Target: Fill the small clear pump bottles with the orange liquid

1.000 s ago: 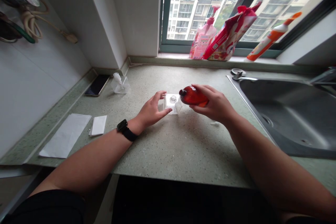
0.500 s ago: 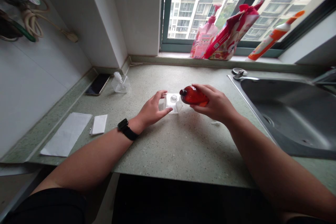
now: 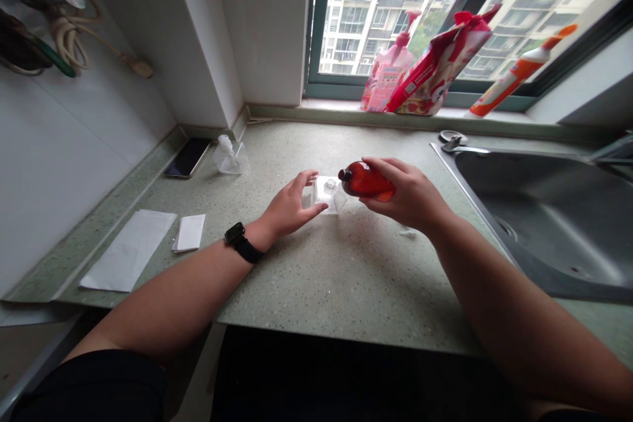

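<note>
On the counter in front of me stands a clear, square-sided bottle (image 3: 328, 198) with its round neck uncapped. My left hand (image 3: 294, 203) holds it from the left, thumb along the near side and fingertips at the far side. A red-brown bottle (image 3: 366, 179) lies tilted in my right hand (image 3: 408, 192), gripped by its base end. Its dark, open mouth points left, just above the right edge of the clear bottle's shoulder. I cannot make out any liquid leaving it. Below my right wrist, a small white piece (image 3: 408, 233) rests on the counter.
To the left are a phone (image 3: 188, 157), another clear bottle with a white pump (image 3: 230, 157), and white papers (image 3: 129, 250). A steel sink (image 3: 544, 211) lies right. On the sill stand a pink pump bottle (image 3: 386, 79), a red bag (image 3: 440, 66) and an orange-white tube (image 3: 514, 82).
The whole view has shifted slightly. Both hands and both bottles keep nearly the same positions relative to each other.
</note>
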A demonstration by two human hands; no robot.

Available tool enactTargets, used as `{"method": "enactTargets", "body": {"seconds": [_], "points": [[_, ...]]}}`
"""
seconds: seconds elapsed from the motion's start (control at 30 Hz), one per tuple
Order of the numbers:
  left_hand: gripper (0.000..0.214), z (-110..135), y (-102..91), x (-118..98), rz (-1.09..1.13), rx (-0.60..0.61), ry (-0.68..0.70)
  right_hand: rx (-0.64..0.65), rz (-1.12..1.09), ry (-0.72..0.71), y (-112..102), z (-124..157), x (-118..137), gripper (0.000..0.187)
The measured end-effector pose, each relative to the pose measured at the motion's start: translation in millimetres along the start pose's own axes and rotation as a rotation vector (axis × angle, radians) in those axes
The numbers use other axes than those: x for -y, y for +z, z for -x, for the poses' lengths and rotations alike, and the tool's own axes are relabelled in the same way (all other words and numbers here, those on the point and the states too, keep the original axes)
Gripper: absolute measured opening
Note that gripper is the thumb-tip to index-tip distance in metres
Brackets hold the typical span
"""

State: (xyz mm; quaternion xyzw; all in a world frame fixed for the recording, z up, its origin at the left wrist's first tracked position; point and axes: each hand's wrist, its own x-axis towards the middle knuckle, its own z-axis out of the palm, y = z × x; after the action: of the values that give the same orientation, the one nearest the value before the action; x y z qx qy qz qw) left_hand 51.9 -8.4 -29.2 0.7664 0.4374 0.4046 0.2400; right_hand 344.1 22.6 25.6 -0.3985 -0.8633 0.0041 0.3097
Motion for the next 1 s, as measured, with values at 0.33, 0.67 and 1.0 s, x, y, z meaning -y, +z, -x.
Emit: {"method": "enactTargets", "body": {"seconds": [0.33,0.67,1.0], "points": [[0.068,0.1,0.5,-0.5,-0.004,-0.007,0.004,0.002,0.058,-0.011,-1.2,-1.6,3.4,0.068],[0.069,-0.2,0.6,-2.3,-0.003,-0.003,-0.012,0.018,0.064,-0.014,-3.6,-3.2,3.9,0.067],[0.068,-0.2,1.7,-1.1,0.004,-0.006,-0.009,0.027,0.065,-0.009,-4.7,-3.4,5.7,0.068]]}}
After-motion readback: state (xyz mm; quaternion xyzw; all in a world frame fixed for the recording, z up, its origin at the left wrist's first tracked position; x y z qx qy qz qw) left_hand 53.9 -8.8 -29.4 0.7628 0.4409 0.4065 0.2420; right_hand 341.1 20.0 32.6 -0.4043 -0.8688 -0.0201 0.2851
